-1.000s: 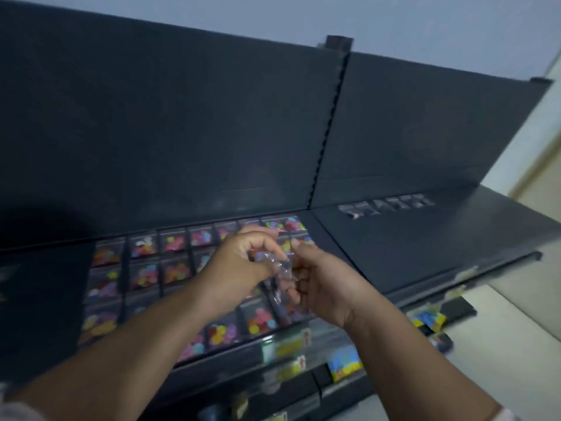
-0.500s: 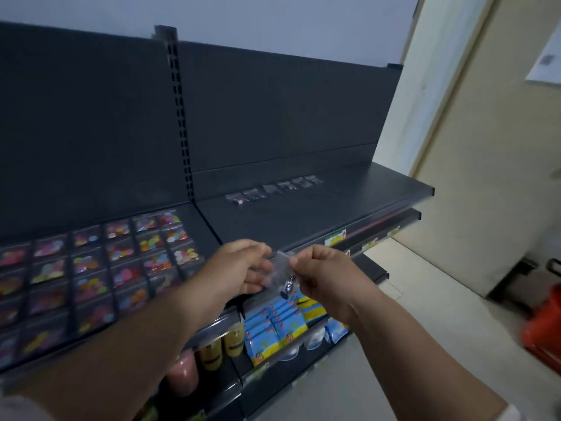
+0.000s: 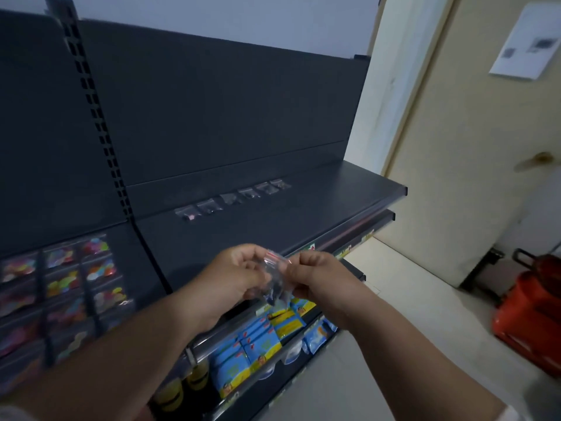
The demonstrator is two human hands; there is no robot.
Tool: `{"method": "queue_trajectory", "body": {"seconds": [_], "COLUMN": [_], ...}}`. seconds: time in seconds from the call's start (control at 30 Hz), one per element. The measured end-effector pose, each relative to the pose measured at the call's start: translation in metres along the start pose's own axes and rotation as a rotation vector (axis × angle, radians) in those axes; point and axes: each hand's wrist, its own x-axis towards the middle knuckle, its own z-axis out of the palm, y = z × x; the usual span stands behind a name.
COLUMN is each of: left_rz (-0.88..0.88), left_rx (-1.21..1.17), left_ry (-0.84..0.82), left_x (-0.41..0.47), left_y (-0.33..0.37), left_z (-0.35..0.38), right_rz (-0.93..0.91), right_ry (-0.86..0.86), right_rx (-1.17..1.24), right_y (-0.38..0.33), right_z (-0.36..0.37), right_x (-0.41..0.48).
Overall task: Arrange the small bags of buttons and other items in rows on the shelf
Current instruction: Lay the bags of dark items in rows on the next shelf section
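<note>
"What have those fingers got hold of?"

"A small clear bag [image 3: 274, 279], pinched from both sides. The left hand [image 3: 230, 276] has its fingers [image 3: 250, 256] curled in on the bag's left edge. The right hand [image 3: 317, 279] nips the right edge between thumb and forefinger. There's a red strip along the bag's top and something dark at the bottom; I can't tell what."

"Is it on the shelf?"

"No, it's up in the air between the two hands, over the front lip of the dark shelf [image 3: 303, 220]. At the back of that shelf a row of clear bags [image 3: 233, 197] lies side by side, six as far as I can count. In the next bay to the left, bags of bright buttons [image 3: 63, 278] lie in rows."

"And further out?"

"Blue packets [image 3: 258, 344] on the shelf underneath, a door [image 3: 470, 153] to the right with a sheet of paper [image 3: 525, 41] on it, and an orange basket [image 3: 534, 314] on the floor near it."
</note>
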Motion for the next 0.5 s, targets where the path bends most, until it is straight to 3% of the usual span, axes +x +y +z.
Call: {"method": "queue_trajectory", "body": {"seconds": [0.2, 0.5], "left_rz": [-0.089, -0.160], "left_rx": [-0.032, 0.028], "left_ry": [0.054, 0.329], "left_x": [0.065, 0.120], "left_y": [0.002, -0.005], "left_z": [-0.020, -0.061], "right_rz": [0.012, -0.046], "right_ry": [-0.001, -0.131], "right_rx": [-0.122, -0.435], "right_y": [-0.011, -0.015], "right_z": [-0.012, -0.008], "right_x": [0.079, 0.168]}}
